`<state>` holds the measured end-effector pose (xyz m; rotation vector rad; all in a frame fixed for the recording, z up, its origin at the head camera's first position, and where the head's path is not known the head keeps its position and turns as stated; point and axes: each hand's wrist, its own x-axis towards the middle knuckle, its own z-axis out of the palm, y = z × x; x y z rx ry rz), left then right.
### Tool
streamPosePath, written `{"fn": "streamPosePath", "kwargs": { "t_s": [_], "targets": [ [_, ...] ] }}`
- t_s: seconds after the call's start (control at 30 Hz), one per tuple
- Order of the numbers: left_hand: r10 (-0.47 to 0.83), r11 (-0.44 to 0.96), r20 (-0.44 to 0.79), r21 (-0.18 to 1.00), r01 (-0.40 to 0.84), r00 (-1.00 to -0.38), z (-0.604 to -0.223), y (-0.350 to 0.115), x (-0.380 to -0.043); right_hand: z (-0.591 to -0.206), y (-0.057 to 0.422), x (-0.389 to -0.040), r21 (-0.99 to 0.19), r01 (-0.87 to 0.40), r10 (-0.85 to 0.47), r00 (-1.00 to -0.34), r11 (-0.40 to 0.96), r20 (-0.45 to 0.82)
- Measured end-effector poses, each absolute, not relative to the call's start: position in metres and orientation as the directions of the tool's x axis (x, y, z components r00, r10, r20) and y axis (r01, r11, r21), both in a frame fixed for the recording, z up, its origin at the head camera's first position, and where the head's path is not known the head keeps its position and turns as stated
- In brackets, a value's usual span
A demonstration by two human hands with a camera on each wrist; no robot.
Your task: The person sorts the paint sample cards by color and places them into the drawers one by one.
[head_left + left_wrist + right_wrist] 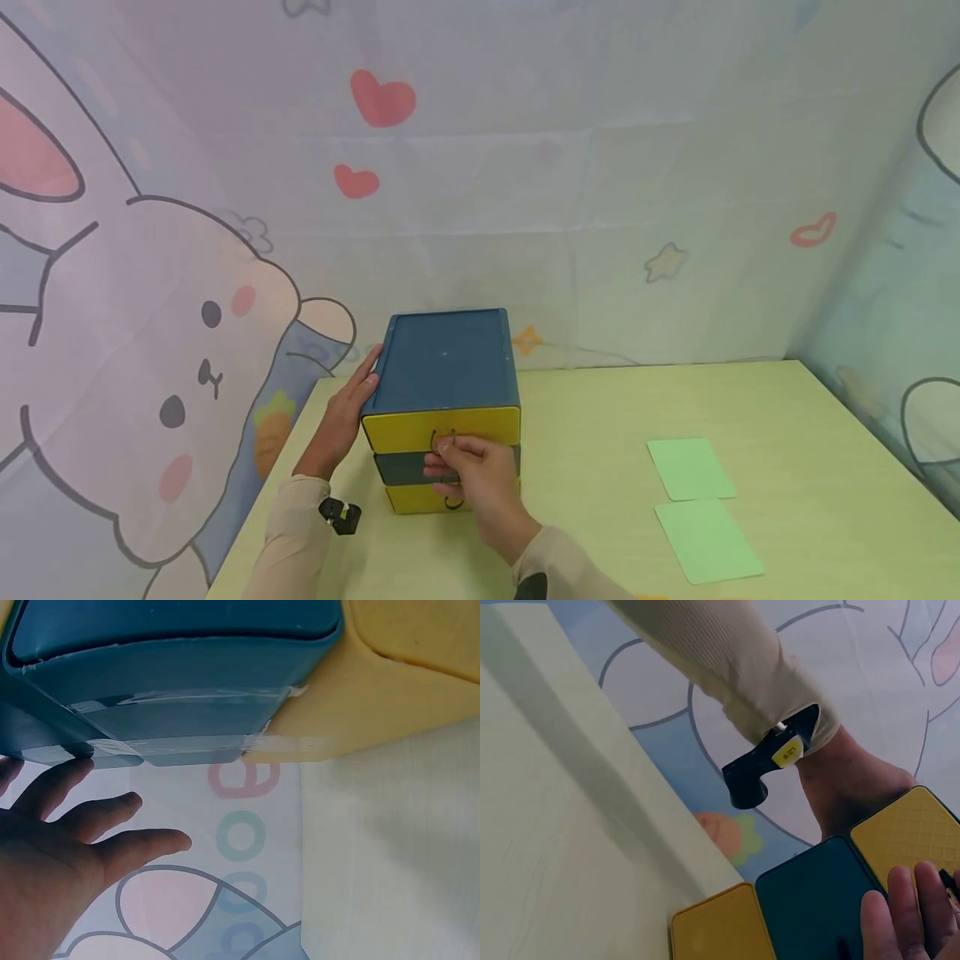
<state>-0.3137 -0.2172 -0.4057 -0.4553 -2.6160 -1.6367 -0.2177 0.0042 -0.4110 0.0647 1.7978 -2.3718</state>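
A small drawer unit with a blue top stands on the table, its three drawer fronts stacked yellow, dark teal, yellow. My left hand lies along the unit's left side with its fingers extended; the left wrist view shows those fingers spread at the teal and yellow side wall. At the front, my right hand pinches the dark loop handle of the top yellow drawer between thumb and forefinger. The top drawer appears closed. Below, the bottom drawer's loop handle hangs free, and the middle handle is partly hidden.
Two light green cards, a far one and a near one, lie on the pale table to the right. A printed cloth wall rises behind the table and along both sides.
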Motion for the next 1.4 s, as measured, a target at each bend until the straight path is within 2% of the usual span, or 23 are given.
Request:
{"fn": "streamPosePath", "kwargs": {
  "t_s": [0.27,0.57,1.1,1.4],
  "targets": [
    [0.243,0.397,0.173,0.88,0.26,-0.955,-0.405,-0.217,-0.312,-0.44,0.009,-0.211,-0.969,0.159,-0.099,-0.985,-0.188,-0.142],
    [0.261,0.376,0.184,0.885,0.275,-0.948,-0.406,-0.215,-0.313,-0.471,0.01,-0.206,-0.972,0.218,-0.034,-0.976,-0.084,-0.215],
    [0.267,0.376,0.183,0.884,0.277,-0.946,-0.408,-0.213,-0.315,-0.463,0.008,-0.209,-0.945,0.279,-0.095,-0.959,-0.168,-0.266],
    [0.262,0.388,0.181,0.879,0.276,-0.948,-0.408,-0.219,-0.315,-0.466,0.007,-0.189,-0.934,0.306,-0.148,-0.948,-0.183,-0.281]
  ]
}}
